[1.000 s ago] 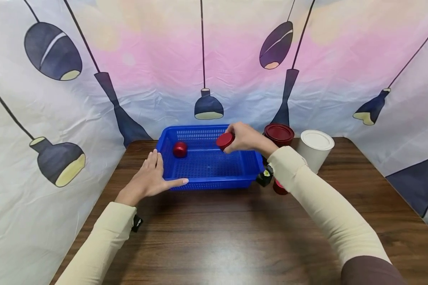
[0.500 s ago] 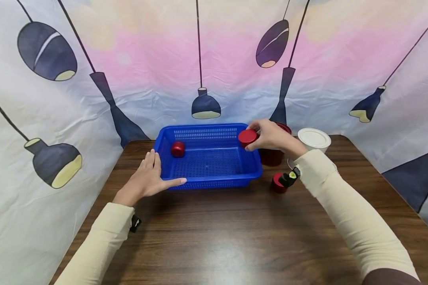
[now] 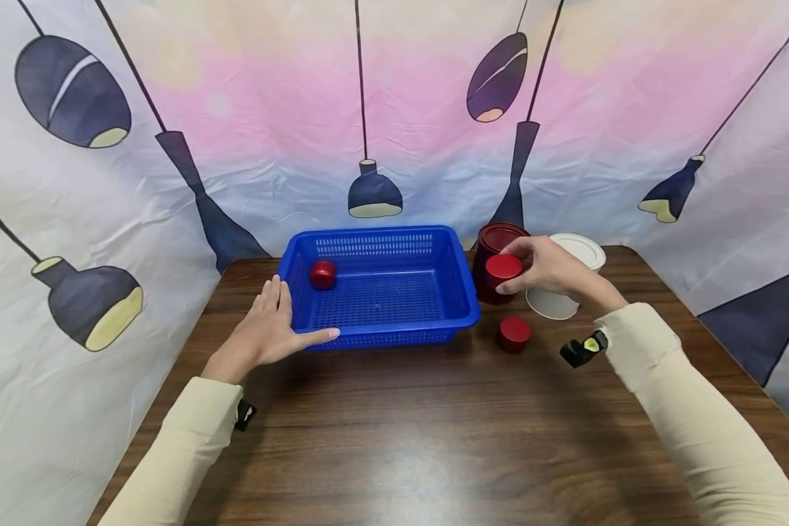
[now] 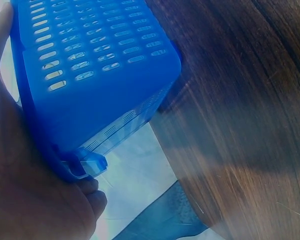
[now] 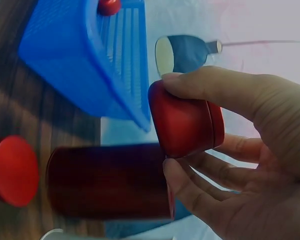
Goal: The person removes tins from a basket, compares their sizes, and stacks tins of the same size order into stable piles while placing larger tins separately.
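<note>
My right hand (image 3: 552,269) pinches a small round red tin (image 5: 182,120) between thumb and fingers. In the right wrist view its rounded bottom edge and separate lid show. It is held up close to the rim of a tall dark red canister (image 3: 483,274). My left hand (image 3: 263,321) rests at the left front corner of a blue plastic basket (image 3: 388,337), fingers straight along the left side and thumb along the front rim. Inside the basket a red tin (image 3: 323,275) lies on its side. Another small red tin (image 3: 514,334) stands on the table, right of the basket.
A white lidded canister (image 3: 555,303) stands behind my right hand, beside the dark red one. The brown wooden table (image 3: 394,431) extends in front of the basket. A cloth backdrop (image 3: 269,146) printed with lamps hangs close behind.
My right hand has carried the pinched tin from over the basket rightward to the dark red canister. The left hand stays at the basket corner.
</note>
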A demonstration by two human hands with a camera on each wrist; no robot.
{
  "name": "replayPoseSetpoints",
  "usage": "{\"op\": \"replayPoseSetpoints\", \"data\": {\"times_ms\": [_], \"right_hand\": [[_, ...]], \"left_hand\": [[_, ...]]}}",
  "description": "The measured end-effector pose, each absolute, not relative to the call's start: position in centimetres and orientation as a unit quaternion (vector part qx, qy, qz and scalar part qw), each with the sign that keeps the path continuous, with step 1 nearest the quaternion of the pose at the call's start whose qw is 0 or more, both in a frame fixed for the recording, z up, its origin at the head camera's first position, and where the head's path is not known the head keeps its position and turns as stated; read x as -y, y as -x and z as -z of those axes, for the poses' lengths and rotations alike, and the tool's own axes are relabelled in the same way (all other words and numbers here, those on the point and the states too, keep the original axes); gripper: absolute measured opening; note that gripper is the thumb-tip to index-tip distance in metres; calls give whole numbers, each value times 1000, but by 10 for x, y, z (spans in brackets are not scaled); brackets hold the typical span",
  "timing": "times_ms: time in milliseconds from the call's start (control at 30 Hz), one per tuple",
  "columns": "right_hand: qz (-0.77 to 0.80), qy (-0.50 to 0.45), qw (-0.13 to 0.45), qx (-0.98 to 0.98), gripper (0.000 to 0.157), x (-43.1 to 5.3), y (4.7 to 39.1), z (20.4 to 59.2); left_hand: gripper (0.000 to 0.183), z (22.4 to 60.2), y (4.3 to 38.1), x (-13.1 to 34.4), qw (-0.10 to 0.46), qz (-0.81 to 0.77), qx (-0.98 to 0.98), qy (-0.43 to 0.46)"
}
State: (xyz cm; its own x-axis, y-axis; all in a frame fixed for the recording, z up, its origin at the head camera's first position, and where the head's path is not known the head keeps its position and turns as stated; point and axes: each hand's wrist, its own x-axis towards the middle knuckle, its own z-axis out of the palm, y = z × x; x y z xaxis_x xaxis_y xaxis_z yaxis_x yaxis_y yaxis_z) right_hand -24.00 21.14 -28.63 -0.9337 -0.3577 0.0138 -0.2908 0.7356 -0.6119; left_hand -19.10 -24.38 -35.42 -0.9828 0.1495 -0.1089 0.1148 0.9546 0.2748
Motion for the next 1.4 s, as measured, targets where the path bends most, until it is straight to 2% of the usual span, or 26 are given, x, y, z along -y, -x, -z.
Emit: {"op": "replayPoseSetpoints", "data": {"times_ms": [300,767,967,1400], "right_hand": [[322,173,42,-930,55,-247,228,310],[343,101,64,-932,65,-298,214,371],[341,86,67,-934,62,-310,212,392],[346,90,55,-932,64,-289,204,383]], "left_hand": [[141,355,191,244,66,-135,-986,-67],[140,356,190,245,64,-137,-986,-67],[140,355,191,245,65,-138,-986,-68],[140,355,192,245,65,-134,-987,-66]]}}
